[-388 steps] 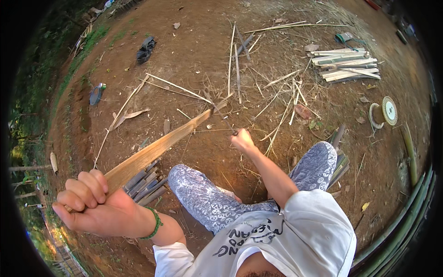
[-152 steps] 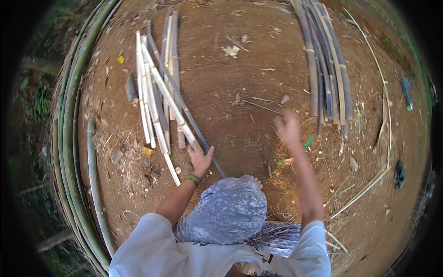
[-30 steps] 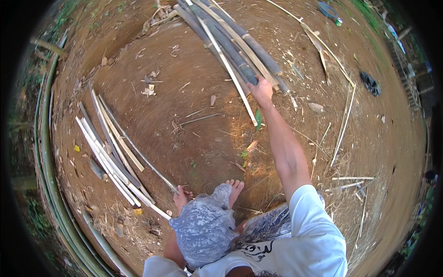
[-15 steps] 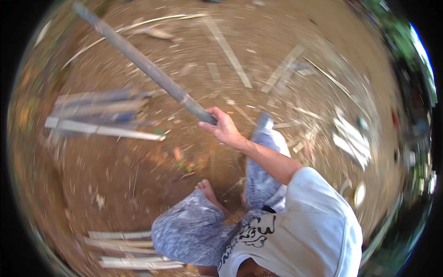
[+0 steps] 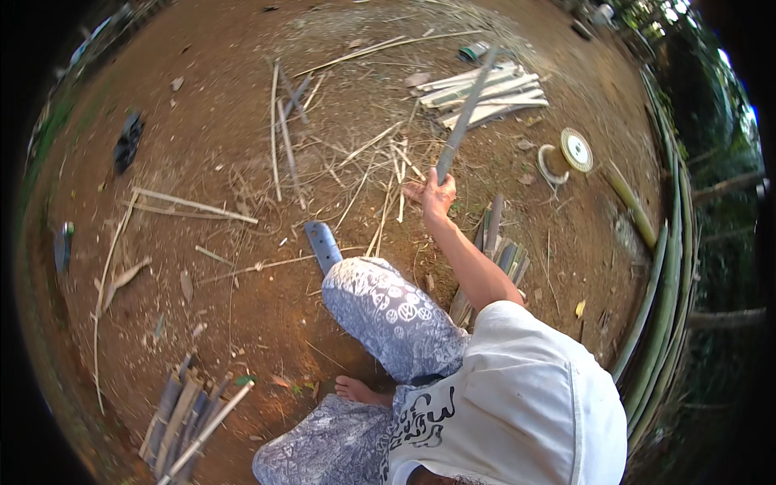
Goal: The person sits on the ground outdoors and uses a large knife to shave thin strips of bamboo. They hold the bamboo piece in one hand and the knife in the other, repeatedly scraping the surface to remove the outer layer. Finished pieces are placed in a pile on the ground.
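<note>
Left grip: out of view; cannot tell whether it holds anything.
Crumpled black plastic [image 5: 128,143]: on bare soil [image 5: 218,89], well left of the right grip [image 5: 438,194].
Split-bamboo stack [image 5: 171,424]: dark and tan pieces, well apart from the right grip, to its lower left.
Spotted grey-blue piece [image 5: 323,245]: just beside the trouser knee [image 5: 364,279], left of and below the right grip; material unclear.
Loose bamboo slivers [image 5: 370,145]: scattered left of the right grip.
Right grip: fingers wrapped round the near end of a dark bamboo strip [image 5: 466,115].
Bamboo strip, position: runs up and rightward from the right grip, passing in front of the pale slat pile [image 5: 505,86]; contact there not determinable.
Bamboo strip, handling: probably light, stiff with slight spring, hardly fragile; smooth skin may slip, split edges may cut.
Bamboo strip, hold: mid-length should balance best, palm on the flat, fingers off the edges.
Dark slat stack [image 5: 508,257]: below and right of the right grip.
Flanged spool [image 5: 576,151]: right of the right grip.
Green bamboo poles [image 5: 659,331]: far right of it.
</note>
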The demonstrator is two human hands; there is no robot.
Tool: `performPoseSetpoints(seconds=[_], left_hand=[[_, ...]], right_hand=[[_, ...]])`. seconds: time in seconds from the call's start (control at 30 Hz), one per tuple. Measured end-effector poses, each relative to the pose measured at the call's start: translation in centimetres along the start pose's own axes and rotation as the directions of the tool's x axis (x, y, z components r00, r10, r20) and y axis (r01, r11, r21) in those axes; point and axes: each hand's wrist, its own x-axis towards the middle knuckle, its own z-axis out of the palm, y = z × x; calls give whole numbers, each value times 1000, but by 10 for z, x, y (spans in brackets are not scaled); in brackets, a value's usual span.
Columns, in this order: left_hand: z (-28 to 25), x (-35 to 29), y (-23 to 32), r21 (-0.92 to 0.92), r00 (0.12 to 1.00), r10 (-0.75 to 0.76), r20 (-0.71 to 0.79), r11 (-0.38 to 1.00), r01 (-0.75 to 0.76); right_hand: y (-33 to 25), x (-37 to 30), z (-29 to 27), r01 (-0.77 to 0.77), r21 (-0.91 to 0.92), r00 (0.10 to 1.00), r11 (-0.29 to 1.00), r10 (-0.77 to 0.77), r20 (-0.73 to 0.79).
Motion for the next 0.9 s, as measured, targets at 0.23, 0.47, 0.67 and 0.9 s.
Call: performPoseSetpoints(seconds=[0.23,0.47,0.67,0.9], left_hand=[[-10,-4,4,116,957,-10,291,993,-25],[-39,7,6,-112,947,88,310,992,-56],[-43,14,9,-144,947,110,302,987,-69],[-49,17,13,-176,944,115,310,982,-62]], right_hand=[[29,165,-38,-59,-14,924,998,50,-378],[44,297,-74,-101,33,954,994,106,-280],[35,340,-61,-208,429,969,879,246,-36],[29,331,-55,-361,253,922,897,384,-48]])
